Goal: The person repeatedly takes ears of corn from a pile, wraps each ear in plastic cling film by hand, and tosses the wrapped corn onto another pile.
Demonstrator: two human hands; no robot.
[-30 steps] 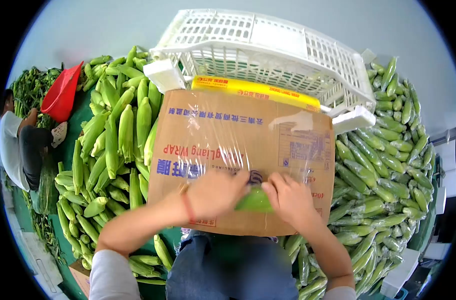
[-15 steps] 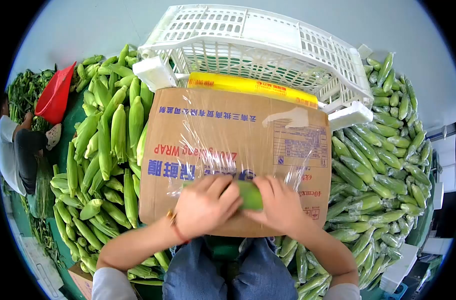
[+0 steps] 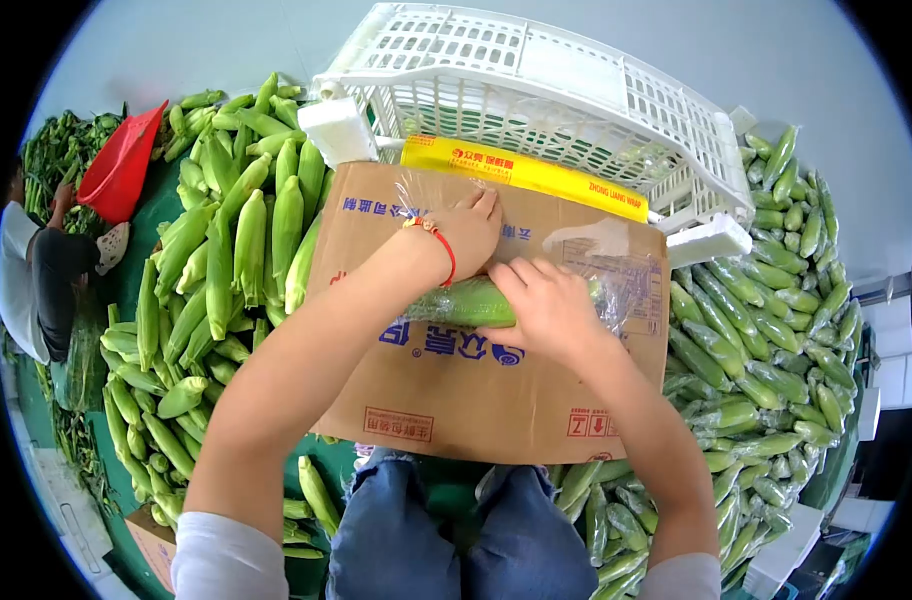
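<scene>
A green-husked ear of corn (image 3: 454,303) lies across the cardboard box (image 3: 456,410) in front of me, with clear plastic wrap (image 3: 616,292) around it and bunched past its right end. My right hand (image 3: 544,305) is closed over the ear, the thumb on the near side. Farther forward, my left hand (image 3: 466,235) is low over the box top, its fingers together on the film that stretches toward the roll; its palm side is hidden. At the box's far edge, the yellow plastic wrap roll (image 3: 526,175) is held between two white foam blocks (image 3: 344,132).
A white plastic crate (image 3: 546,80) stands behind the roll. Unwrapped corn (image 3: 251,240) is heaped on the left, wrapped ears (image 3: 746,330) on the right. At far left, another person (image 3: 36,270) sits by a red basin (image 3: 121,165).
The corn has moved forward on the box, with my right hand on it. My left hand has left the ear and reached forward onto the film. The camera view has shifted slightly.
</scene>
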